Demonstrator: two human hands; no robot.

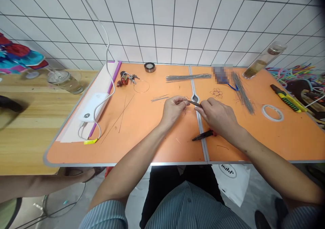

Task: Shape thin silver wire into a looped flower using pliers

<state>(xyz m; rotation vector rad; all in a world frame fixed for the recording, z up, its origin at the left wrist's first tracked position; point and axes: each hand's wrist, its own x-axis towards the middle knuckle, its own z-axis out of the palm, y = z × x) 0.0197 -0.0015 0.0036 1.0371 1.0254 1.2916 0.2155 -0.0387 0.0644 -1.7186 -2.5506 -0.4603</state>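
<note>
My left hand (174, 111) is closed, pinching a small piece of bent thin wire (187, 111) that pokes out around the fingertips. In my right hand (218, 113) is a slim dark metal tool (194, 103), tweezers-like, whose tip meets the wire at the left fingers. Just below the right hand lie black-jawed pliers (203, 135), their reddish handle partly hidden under the hand. A flower-shaped wire piece (216, 92) rests beyond the right hand. Short cut wires (159, 98) lie beyond the left hand, and a bundle of straight wires (188, 77) sits farther back.
Toward the right are another wire bundle (243, 93), a white tape roll (272, 113), a yellow-green utility knife (288, 98) and a tilted glass bottle (264, 60). Leftward are keys (132, 78), black tape (149, 67) and a white power bank (93, 107) with a cable. A tiled wall stands behind.
</note>
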